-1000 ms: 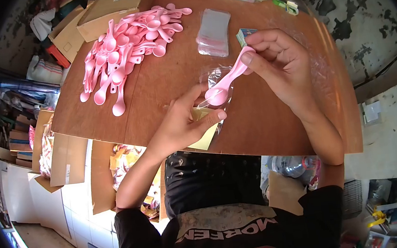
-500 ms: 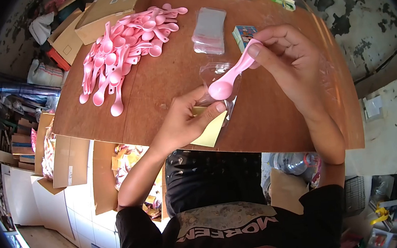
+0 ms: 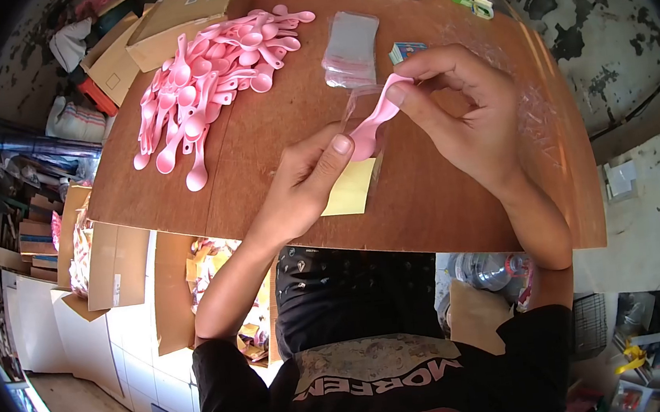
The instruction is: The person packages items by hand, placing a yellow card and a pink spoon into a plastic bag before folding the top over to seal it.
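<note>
A pink plastic spoon (image 3: 380, 118) slants between my hands, its bowl lower left. My right hand (image 3: 470, 105) pinches the end of its handle between thumb and fingers. My left hand (image 3: 301, 178) is closed on a clear plastic bag (image 3: 354, 107), the thumb lying against the side of the spoon's bowl. Transparent film shows around the bowl and behind the handle. Below the bowl, a yellow paper slip (image 3: 347, 190) hangs over the tabletop, within the outline of the bag. A pile of pink spoons (image 3: 210, 78) lies on the table to the left.
Beyond my hands lie a stack of clear bags (image 3: 351, 49) and a small pack of blue printed cards (image 3: 408, 51). A cardboard box (image 3: 185, 21) stands behind the spoons. Green-handled scissors (image 3: 474, 4) rest near the far right edge of the brown table (image 3: 261, 149).
The spoon's bowl has moved down and turned edge-on, over the bag in my left hand. My right hand has shifted slightly left, and the yellow slip has moved up.
</note>
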`<control>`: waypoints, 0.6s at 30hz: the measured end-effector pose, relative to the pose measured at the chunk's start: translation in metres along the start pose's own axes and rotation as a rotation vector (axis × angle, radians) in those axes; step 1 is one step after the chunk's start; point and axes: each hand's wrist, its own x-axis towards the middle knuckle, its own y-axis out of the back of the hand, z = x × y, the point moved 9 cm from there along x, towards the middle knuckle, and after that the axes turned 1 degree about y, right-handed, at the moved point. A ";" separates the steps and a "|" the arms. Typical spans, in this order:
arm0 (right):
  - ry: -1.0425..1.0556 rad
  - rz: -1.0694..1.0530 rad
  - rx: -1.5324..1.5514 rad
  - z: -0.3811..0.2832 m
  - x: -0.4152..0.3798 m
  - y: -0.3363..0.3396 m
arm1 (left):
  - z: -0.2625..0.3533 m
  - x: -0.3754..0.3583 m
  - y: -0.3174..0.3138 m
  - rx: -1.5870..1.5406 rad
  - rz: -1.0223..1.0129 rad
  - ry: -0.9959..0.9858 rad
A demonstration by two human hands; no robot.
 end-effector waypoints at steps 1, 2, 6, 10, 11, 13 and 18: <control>0.035 0.009 -0.046 -0.004 0.001 0.001 | 0.002 0.001 -0.002 0.030 -0.022 0.000; 0.035 0.007 -0.045 -0.004 0.001 0.000 | 0.003 0.001 -0.003 0.030 -0.020 0.001; 0.042 0.017 -0.094 -0.005 0.001 0.000 | 0.001 0.005 -0.008 -0.088 -0.001 -0.023; 0.049 -0.074 -0.181 -0.003 -0.003 -0.011 | 0.004 0.004 -0.007 -0.071 0.045 -0.040; 0.049 -0.073 -0.181 -0.003 -0.003 -0.011 | 0.004 0.004 -0.006 -0.069 0.044 -0.040; 0.171 -0.107 -0.264 -0.013 -0.005 -0.016 | 0.002 0.003 -0.004 0.014 0.037 -0.016; -0.067 -0.279 0.038 0.014 -0.011 -0.023 | -0.009 0.004 -0.011 -0.076 -0.002 -0.010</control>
